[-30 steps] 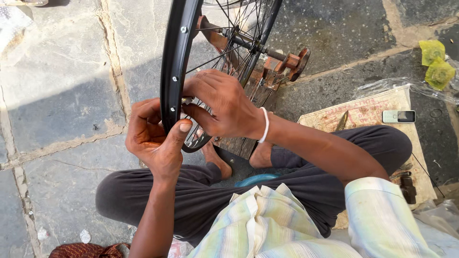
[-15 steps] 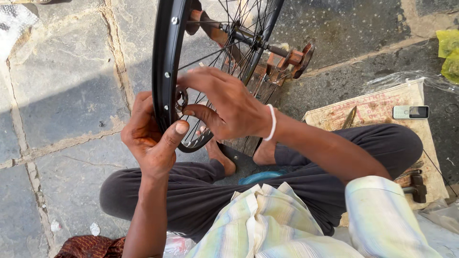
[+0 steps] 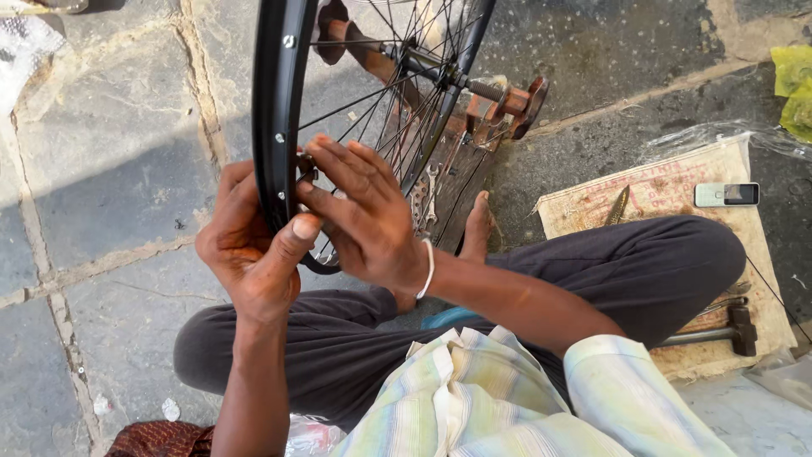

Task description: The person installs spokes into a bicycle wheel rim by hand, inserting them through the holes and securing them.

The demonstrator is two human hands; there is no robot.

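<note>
On the far left, grey stone paving (image 3: 110,169) ran under everything, its slabs split by pale joints, with a crumpled bit of clear plastic (image 3: 25,51) lying in the top corner. Next came the left hand (image 3: 249,245), wrapped around the black rim of a bicycle wheel (image 3: 272,110) from the outer side — thumb pressed across the rim's near edge, fingers curled behind it, so the hand was closed on the rim. The wheel stood upright and edge-on to the camera, rising from just above the person's lap to the top of the view, its thin spokes (image 3: 372,101) fanning toward a hub axle (image 3: 440,72). Just beside the rim, on its inner side, the right hand (image 3: 364,216) lay with fingers spread fairly wide and fingertips at the rim where a spoke met it; whether it pinched anything small there I could not tell. A white band (image 3: 430,269) circled that wrist. Behind the wheel sat a rusty wooden stand (image 3: 499,106), and a bare foot (image 3: 478,224) rested near its base. Dark trousers (image 3: 643,254) covered the crossed legs, a pale striped shirt (image 3: 507,398) below them. Further right lay a flattened cardboard sheet (image 3: 677,182) — on it a small phone (image 3: 726,195), and at its lower edge a hammer (image 3: 736,330). Yellow plastic (image 3: 795,85) showed at the far right edge.
</note>
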